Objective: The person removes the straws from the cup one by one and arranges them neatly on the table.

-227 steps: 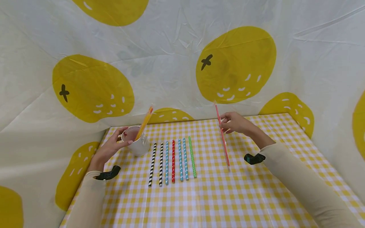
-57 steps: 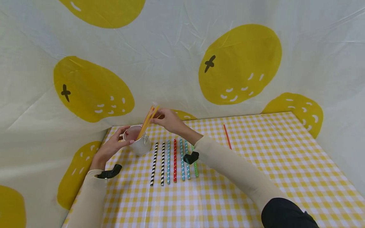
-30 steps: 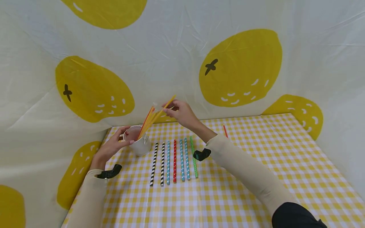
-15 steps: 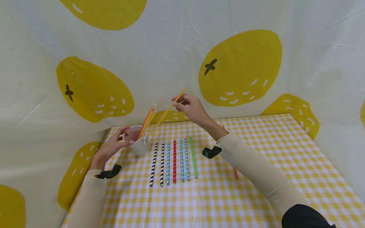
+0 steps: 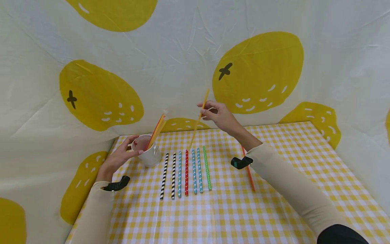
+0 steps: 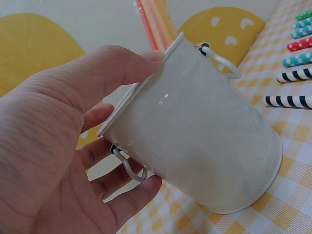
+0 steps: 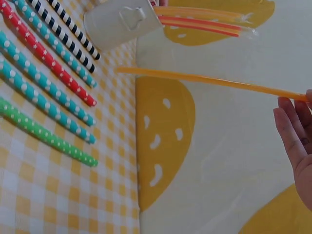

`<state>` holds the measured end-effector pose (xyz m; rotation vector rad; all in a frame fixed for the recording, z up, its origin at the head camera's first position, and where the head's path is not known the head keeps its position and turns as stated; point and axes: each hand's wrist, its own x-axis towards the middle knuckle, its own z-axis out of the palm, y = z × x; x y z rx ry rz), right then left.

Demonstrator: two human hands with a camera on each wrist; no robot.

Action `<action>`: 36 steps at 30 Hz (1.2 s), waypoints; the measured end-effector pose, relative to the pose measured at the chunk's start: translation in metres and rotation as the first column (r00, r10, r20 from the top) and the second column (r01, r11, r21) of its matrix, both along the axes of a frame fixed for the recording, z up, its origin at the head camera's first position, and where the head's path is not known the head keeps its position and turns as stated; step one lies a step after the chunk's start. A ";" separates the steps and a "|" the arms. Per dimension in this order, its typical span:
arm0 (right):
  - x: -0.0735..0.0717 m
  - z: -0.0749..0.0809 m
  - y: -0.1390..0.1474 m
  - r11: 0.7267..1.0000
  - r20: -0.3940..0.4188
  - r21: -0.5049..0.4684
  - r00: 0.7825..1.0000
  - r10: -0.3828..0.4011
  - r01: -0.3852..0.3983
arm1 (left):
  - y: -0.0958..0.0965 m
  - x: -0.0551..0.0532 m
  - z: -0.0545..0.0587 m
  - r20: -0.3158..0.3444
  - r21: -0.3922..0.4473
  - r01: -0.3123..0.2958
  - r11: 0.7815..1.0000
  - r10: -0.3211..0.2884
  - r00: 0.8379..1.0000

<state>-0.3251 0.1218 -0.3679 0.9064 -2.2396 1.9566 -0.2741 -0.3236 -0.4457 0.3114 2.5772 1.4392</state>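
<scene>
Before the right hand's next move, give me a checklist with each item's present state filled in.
1. Right hand pinching the yellow-orange straw: ok.
2. That straw clear of the white bucket: ok.
3. Left hand holding the bucket near its rim: ok.
4. Bucket's base fully flat on the tablecloth: cannot tell.
5. Seven patterned straws side by side, none crossing: ok.
6. Red straw fully visible in the head view: not ok, black wrist device partly covers it.

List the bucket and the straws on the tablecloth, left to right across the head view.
White bucket, first black-and-white striped straw, second black-and-white striped straw, first blue dotted straw, red starred straw, second blue dotted straw, third blue dotted straw, green dotted straw, plain red straw.
</scene>
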 end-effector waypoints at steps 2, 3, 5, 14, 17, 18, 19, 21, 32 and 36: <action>0.001 -0.001 0.007 1.000 0.020 0.003 1.000 -0.002 0.002 | 0.000 0.000 0.000 0.001 0.004 0.003 1.000 -0.003 1.000; 0.002 -0.002 0.010 1.000 0.025 0.010 1.000 -0.006 0.006 | 0.000 0.000 -0.001 0.001 0.006 0.004 1.000 -0.004 1.000; 0.003 -0.003 0.017 1.000 0.040 0.025 0.999 -0.016 0.015 | 0.000 0.000 -0.001 0.002 0.008 0.006 1.000 -0.006 1.000; 0.007 -0.009 0.051 0.987 0.063 0.145 0.995 -0.074 0.065 | 0.001 0.000 -0.001 -0.002 0.009 0.014 1.000 -0.014 1.000; 0.007 -0.011 0.061 0.983 0.071 0.168 0.994 -0.085 0.073 | 0.001 0.000 0.000 -0.002 0.004 0.011 1.000 -0.011 1.000; 0.008 -0.012 0.064 0.981 0.075 0.177 0.993 -0.093 0.079 | 0.001 0.000 0.000 -0.003 0.002 0.010 1.000 -0.010 1.000; 0.008 -0.012 0.067 0.979 0.084 0.184 0.991 -0.100 0.084 | 0.001 0.000 0.001 -0.003 0.000 0.008 1.000 -0.008 1.000; 0.010 -0.013 0.072 0.975 0.103 0.200 0.988 -0.117 0.095 | 0.002 0.000 0.001 -0.005 -0.001 0.006 1.000 -0.006 1.000; 0.013 -0.019 0.103 0.963 0.205 0.260 0.970 -0.130 0.074 | 0.002 0.000 0.001 -0.001 -0.011 0.001 1.000 -0.001 1.000; 0.016 -0.021 0.113 0.951 0.235 0.305 0.963 -0.132 0.056 | 0.002 0.001 0.002 0.002 -0.017 -0.002 1.000 0.002 1.000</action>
